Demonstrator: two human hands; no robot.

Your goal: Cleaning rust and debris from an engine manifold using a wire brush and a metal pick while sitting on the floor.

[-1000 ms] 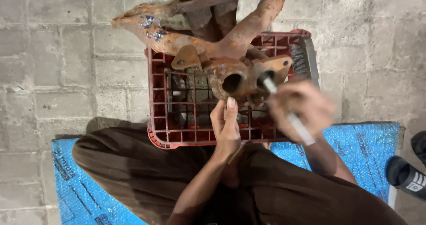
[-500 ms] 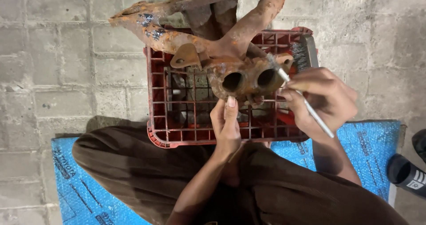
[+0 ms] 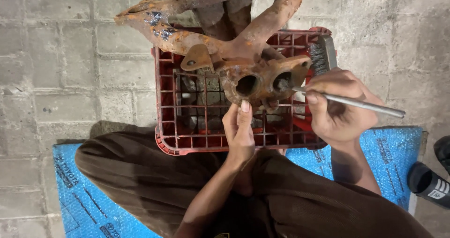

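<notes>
A red plastic crate (image 3: 187,125) is standing on the paved floor just beyond both hands, carrying a rusty two-port exhaust manifold (image 3: 225,45). The left hand (image 3: 239,130) is pressing its fingers against the flange's near edge. The right hand (image 3: 335,106), right of the flange, is gripping a thin metal rod (image 3: 356,104) whose tip is sitting in the right port

Left hand (image 3: 239,132) flat, right hand (image 3: 335,107) clenched
</notes>
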